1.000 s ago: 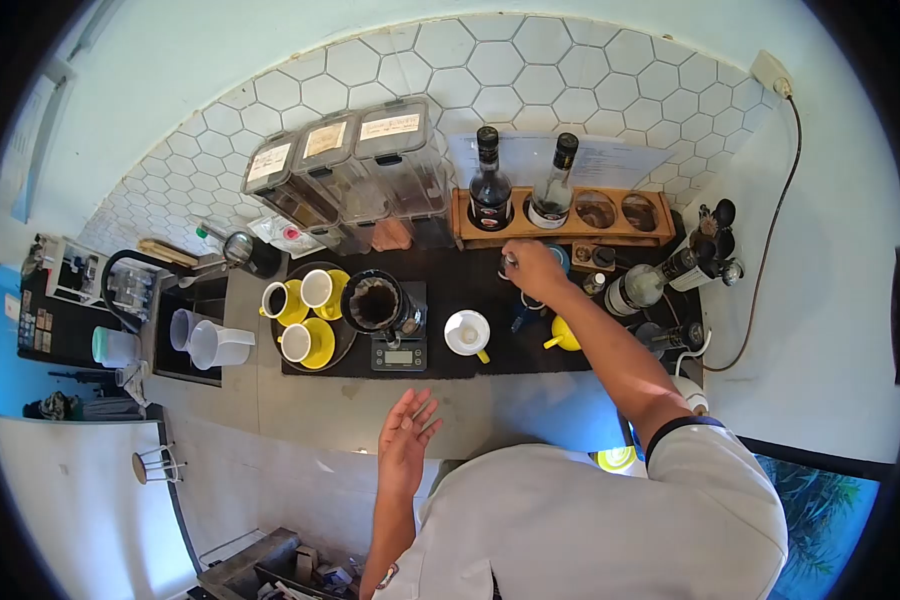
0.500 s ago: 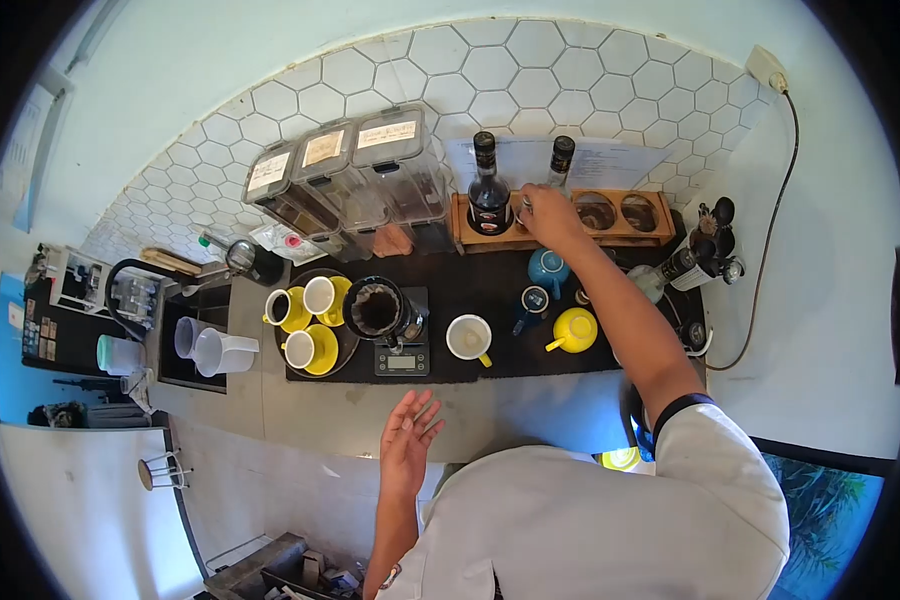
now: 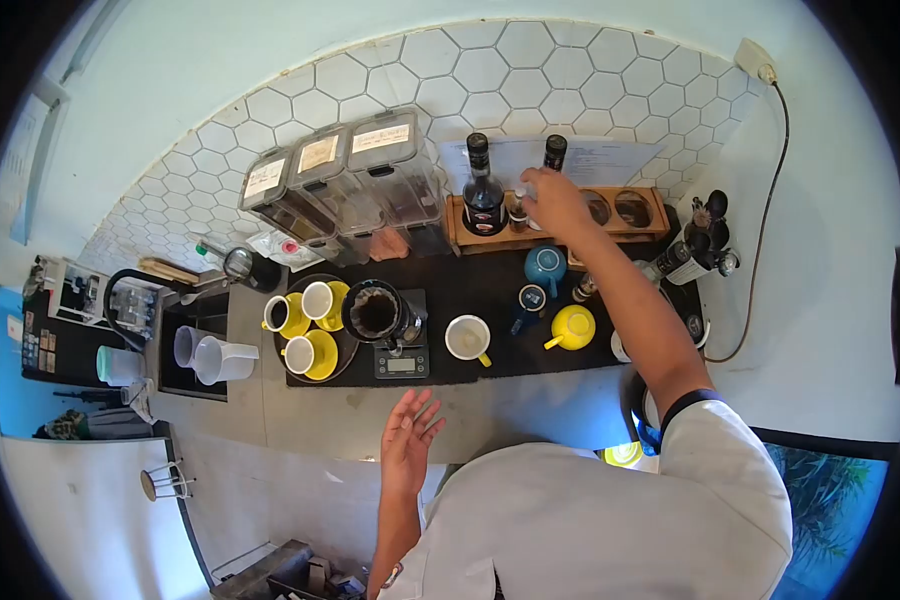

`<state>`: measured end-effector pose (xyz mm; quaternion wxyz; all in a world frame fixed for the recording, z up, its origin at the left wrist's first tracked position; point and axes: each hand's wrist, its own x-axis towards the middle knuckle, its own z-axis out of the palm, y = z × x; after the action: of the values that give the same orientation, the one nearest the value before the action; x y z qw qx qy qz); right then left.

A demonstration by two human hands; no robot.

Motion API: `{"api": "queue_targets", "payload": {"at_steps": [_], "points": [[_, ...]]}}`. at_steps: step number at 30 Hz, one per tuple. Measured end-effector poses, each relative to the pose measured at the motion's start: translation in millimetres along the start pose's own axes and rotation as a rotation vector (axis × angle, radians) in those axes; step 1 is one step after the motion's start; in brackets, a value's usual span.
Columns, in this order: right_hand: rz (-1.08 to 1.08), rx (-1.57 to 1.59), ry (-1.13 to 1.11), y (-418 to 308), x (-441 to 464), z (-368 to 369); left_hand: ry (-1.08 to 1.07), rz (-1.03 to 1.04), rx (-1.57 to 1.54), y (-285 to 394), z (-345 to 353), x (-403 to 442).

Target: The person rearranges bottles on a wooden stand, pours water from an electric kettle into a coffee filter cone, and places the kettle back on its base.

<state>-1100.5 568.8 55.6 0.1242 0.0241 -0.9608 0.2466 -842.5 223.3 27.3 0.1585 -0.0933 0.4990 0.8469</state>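
Note:
My right hand (image 3: 558, 203) reaches over the wooden bottle rack (image 3: 615, 238), its fingers closed and partly hidden. A small pale, clear piece shows at the fingertips, too small to name. Below the fingertips is a small glass bottle (image 3: 518, 216) in the rack. Left of it stands a dark bottle (image 3: 484, 205) with a black cap; another black-capped bottle (image 3: 555, 152) rises behind the hand. My left hand (image 3: 406, 440) hangs in front of the counter edge, open, fingers apart and holding nothing. Nearest to it are the scale (image 3: 401, 366) and a white-and-yellow cup (image 3: 468, 338).
A coffee dripper (image 3: 375, 310) stands on the scale. Left is a round tray (image 3: 347, 357) with several yellow cups. Blue cups (image 3: 546, 266) and an upturned yellow cup (image 3: 573, 328) lie under my right arm. Lidded bins (image 3: 382, 150) stand behind; the sink (image 3: 208, 385) is far left.
My right hand has risen slightly and shifted right, uncovering more of the small glass bottle in the rack. The left hand stays nearly still. The camera view has shifted slightly.

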Motion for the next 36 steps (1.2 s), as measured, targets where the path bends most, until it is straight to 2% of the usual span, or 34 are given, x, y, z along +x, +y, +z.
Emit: {"api": "queue_targets", "payload": {"at_steps": [3,5,6,8,12,14,18,20,21,26,30,33,36], "points": [[-0.036,-0.043,0.010,5,-8,-27,-0.011,-0.003,-0.012,0,-2,1],[0.099,-0.265,-0.298,8,-21,-44,-0.047,-0.007,-0.054,-2,0,4],[0.106,-0.272,-0.297,14,-27,-43,-0.065,0.006,-0.088,-1,0,5],[0.238,-0.392,-0.473,30,-40,-28,-0.084,0.006,-0.094,-1,1,5],[0.279,-0.474,-0.638,57,-61,-1,-0.099,0.003,-0.106,0,-2,4],[0.309,-0.504,-0.825,69,-65,15,-0.097,0.005,-0.106,1,-6,3],[0.355,-0.522,-0.888,66,-73,19,-0.071,0.022,-0.107,5,-13,-2],[0.295,-0.458,-0.623,90,-79,37,-0.063,0.026,-0.111,4,-19,-4],[0.289,-0.464,-0.620,85,-76,34,-0.056,0.024,-0.111,4,-20,-4],[0.383,-0.449,-0.803,54,-76,13,-0.050,0.021,-0.130,1,-23,-3],[0.342,-0.498,-0.830,63,-76,19,-0.054,0.016,-0.139,1,-22,-2],[0.299,-0.458,-0.717,61,-71,10,-0.069,0.025,-0.137,1,-24,-1],[0.402,-0.420,-0.774,36,-50,-25,-0.066,0.016,-0.130,0,-26,0]]}}
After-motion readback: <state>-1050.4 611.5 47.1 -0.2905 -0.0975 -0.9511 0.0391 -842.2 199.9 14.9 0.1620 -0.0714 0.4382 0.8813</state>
